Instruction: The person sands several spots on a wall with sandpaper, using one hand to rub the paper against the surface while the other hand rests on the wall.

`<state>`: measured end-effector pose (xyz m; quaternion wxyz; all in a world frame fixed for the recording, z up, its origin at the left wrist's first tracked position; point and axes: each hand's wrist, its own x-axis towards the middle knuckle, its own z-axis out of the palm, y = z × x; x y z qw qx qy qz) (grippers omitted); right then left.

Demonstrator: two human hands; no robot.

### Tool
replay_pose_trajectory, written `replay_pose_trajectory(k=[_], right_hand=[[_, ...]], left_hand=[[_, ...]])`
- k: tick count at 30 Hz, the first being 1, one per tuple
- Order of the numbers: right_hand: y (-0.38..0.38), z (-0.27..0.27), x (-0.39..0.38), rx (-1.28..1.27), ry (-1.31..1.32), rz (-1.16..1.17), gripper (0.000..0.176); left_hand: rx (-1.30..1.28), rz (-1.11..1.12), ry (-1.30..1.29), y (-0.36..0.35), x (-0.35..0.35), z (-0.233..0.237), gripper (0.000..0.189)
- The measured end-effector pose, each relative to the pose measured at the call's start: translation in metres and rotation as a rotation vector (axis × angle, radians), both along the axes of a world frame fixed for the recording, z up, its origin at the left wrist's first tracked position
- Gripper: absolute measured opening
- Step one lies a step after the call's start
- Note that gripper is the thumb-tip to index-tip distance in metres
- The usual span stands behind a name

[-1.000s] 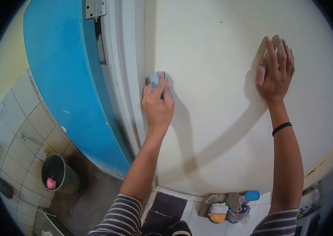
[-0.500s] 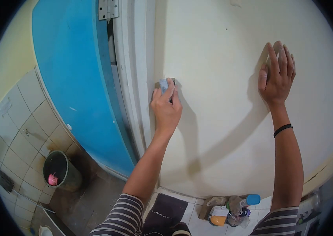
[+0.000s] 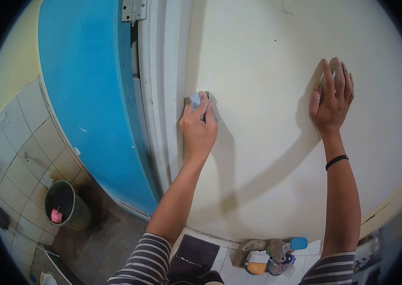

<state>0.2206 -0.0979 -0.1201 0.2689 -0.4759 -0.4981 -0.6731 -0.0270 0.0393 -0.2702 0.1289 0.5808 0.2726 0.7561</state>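
My left hand (image 3: 199,126) is closed around a small light-blue and grey pad (image 3: 195,100), pressed to the cream wall (image 3: 262,109) right beside the white door frame (image 3: 160,95). Part of the pad is hidden under my fingers. Higher up on the right, my right hand (image 3: 332,102) leans on the same wall, fingers stretched upward and slightly apart. Pale dust shows on its fingertips, and a black band (image 3: 337,162) circles the wrist.
A blue door (image 3: 84,95) stands open at left. Beyond it, a bucket (image 3: 67,205) with a pink dipper (image 3: 56,215) rests on the dark floor. Below me lie a dark mat (image 3: 194,256) and a cluster of containers (image 3: 258,259), one with a blue lid (image 3: 299,243).
The view has shifted slightly. My left hand still presses the pad beside the door frame, with little movement along the wall. My right hand keeps its place.
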Motion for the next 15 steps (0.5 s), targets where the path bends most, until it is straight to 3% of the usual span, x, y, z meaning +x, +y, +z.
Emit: replay_pose_trajectory(k=[5,7,10,13,15], right_hand=[[-0.001,-0.002,-0.001,0.002,0.009,-0.018,0.060],[0.000,-0.001,-0.001,0.007,0.003,-0.009,0.059],[0.001,0.000,0.000,0.015,-0.004,-0.011,0.058],[0.001,-0.002,0.000,0.012,0.000,-0.004,0.058],[-0.001,-0.003,0.001,0.011,0.001,-0.005,0.058]], left_hand=[[0.026,0.035,0.021,-0.002,-0.001,-0.018,0.030],[0.029,0.093,0.092,-0.003,-0.006,-0.001,0.030],[0.043,-0.023,-0.026,0.011,-0.005,0.022,0.030],[-0.022,0.090,0.132,-0.001,-0.009,-0.002,0.030],[0.070,0.048,0.068,-0.003,-0.004,-0.019,0.030]])
